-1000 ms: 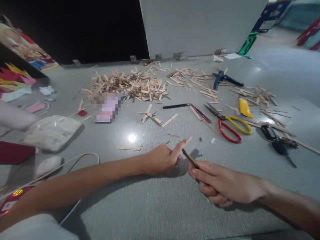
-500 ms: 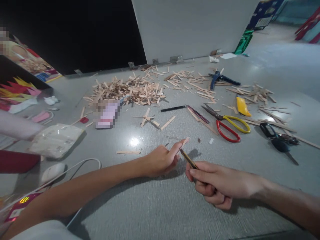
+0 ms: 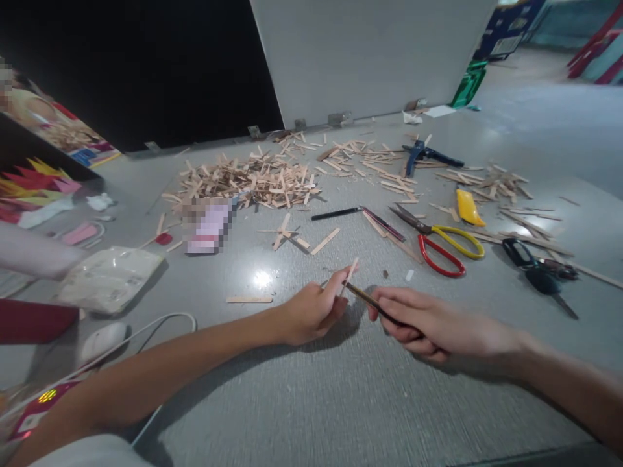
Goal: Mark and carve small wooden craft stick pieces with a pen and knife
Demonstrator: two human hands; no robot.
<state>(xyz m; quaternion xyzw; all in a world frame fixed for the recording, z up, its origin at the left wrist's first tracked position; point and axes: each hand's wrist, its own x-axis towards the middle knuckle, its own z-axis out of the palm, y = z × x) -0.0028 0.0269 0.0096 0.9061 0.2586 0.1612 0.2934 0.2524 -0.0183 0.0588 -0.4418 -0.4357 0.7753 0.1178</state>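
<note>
One stick [image 3: 353,267] in left fingers [image 3: 333,315], one slim tool [image 3: 365,298] in right fingers [image 3: 407,299]

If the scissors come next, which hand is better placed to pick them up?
Probably the right hand: the scissors lie beyond it, nearer than to the left hand, which holds a small pale strip. The right would first need to put down its slim dark tool.

Gray counter [image 3: 302,408], pale brown sticks [image 3: 263,178] and some bright colors.
In the middle, the held stick [image 3: 354,266] is pale and the thin tool [image 3: 363,296] is black and gold. At right, the scissors [image 3: 425,228] are red, yellow and dark gray, and the packet [image 3: 468,207] is yellow. The pliers [image 3: 416,155] are dark blue. At top are a black board [image 3: 136,71] and a light gray board [image 3: 370,52].
</note>
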